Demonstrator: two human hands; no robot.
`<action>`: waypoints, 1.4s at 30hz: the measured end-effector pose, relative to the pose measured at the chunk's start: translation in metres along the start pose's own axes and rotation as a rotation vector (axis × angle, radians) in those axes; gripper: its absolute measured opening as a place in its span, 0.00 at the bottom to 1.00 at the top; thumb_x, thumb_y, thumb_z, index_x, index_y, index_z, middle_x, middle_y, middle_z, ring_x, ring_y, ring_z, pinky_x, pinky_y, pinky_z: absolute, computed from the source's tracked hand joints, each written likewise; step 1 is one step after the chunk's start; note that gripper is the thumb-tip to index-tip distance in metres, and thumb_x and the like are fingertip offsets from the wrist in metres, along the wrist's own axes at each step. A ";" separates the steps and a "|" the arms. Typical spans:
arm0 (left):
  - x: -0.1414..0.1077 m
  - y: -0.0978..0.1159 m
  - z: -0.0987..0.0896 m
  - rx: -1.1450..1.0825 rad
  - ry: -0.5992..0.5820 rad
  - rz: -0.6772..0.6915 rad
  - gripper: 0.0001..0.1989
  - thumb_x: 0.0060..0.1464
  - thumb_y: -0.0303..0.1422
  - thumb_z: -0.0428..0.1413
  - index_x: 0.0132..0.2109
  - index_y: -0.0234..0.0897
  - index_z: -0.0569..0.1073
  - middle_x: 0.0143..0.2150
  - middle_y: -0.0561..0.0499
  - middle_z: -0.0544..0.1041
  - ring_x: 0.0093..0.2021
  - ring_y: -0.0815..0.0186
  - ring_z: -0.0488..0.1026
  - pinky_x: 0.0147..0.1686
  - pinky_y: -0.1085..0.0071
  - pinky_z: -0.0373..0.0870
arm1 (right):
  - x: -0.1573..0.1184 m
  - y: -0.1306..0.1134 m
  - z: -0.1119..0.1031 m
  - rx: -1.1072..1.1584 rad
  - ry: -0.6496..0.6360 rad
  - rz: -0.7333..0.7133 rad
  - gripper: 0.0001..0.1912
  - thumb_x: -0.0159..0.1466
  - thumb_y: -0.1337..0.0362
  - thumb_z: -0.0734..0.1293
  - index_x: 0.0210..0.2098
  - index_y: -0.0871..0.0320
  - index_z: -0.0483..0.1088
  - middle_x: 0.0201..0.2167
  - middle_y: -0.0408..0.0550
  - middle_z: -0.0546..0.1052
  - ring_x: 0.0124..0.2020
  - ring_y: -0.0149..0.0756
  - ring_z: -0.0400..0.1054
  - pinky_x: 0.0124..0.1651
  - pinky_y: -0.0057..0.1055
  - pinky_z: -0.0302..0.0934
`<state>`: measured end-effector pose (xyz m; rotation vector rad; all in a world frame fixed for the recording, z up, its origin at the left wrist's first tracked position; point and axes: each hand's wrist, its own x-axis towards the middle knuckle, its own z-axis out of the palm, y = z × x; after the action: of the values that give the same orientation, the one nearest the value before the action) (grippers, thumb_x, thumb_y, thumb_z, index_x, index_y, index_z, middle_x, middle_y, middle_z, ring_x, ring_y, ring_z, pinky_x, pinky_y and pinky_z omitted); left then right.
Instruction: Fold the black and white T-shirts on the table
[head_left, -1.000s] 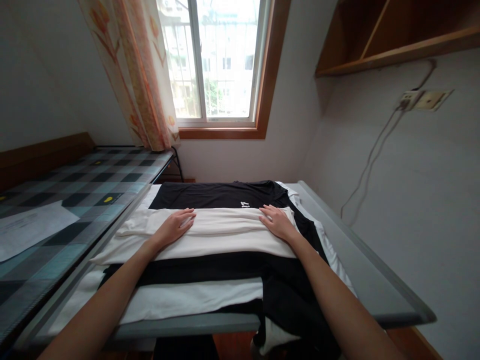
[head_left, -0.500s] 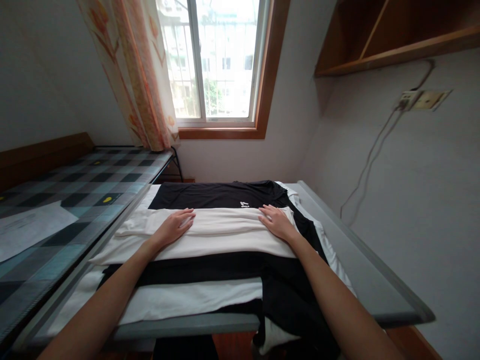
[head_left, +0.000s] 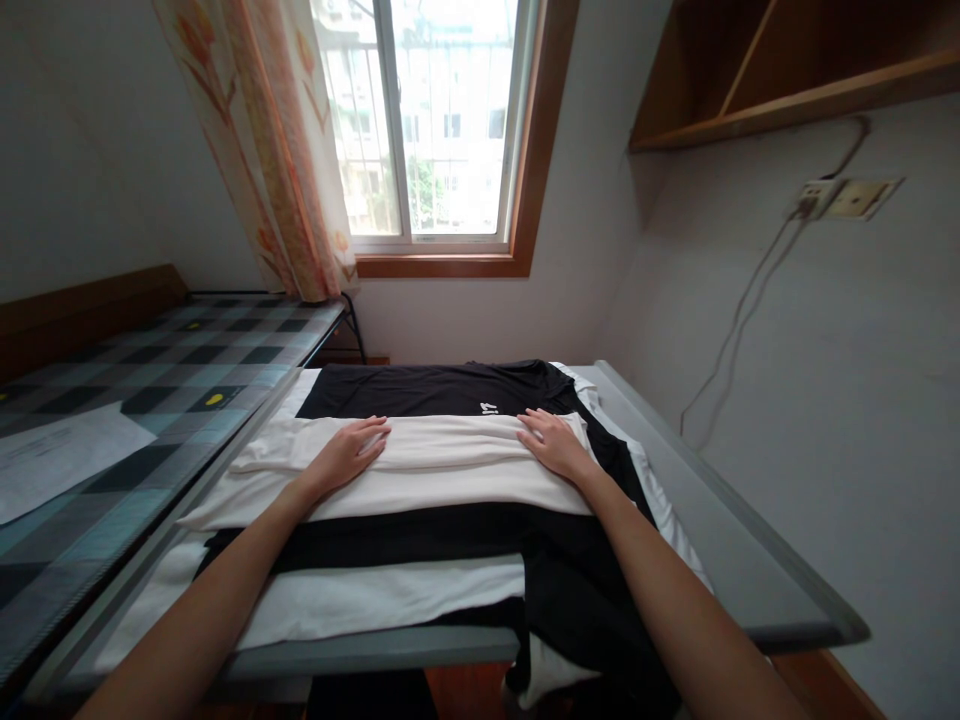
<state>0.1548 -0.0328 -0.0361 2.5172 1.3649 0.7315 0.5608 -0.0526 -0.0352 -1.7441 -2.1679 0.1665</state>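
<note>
Black and white garments lie spread in layers across a grey table in front of me. My left hand [head_left: 351, 450] lies flat on a white folded part of the clothing [head_left: 450, 465], palm down, near its left side. At the right end of the same white cloth rests my right hand [head_left: 553, 442], fingers stretched out and flat. Just beyond both hands is black cloth [head_left: 420, 390] with small white lettering. Closer to me a black shirt [head_left: 592, 580] with a white band hangs partly over the near edge.
The grey table [head_left: 720, 540] reaches toward the wall on the right. At the left stands a bed with a checked cover [head_left: 202, 370] and a sheet of paper [head_left: 67, 455] on it. Beyond are a curtain [head_left: 277, 150] and a window [head_left: 450, 130]; a wooden shelf [head_left: 795, 110] hangs upper right.
</note>
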 end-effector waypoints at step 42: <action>0.000 -0.001 0.000 -0.004 -0.011 -0.002 0.24 0.62 0.47 0.47 0.53 0.37 0.76 0.60 0.44 0.72 0.61 0.56 0.67 0.62 0.57 0.63 | -0.001 -0.002 -0.002 0.007 0.001 0.001 0.24 0.67 0.56 0.59 0.59 0.60 0.69 0.62 0.56 0.66 0.66 0.48 0.55 0.66 0.47 0.48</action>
<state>0.1541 -0.0329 -0.0363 2.5121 1.3612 0.7186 0.5601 -0.0544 -0.0331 -1.7408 -2.1635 0.1737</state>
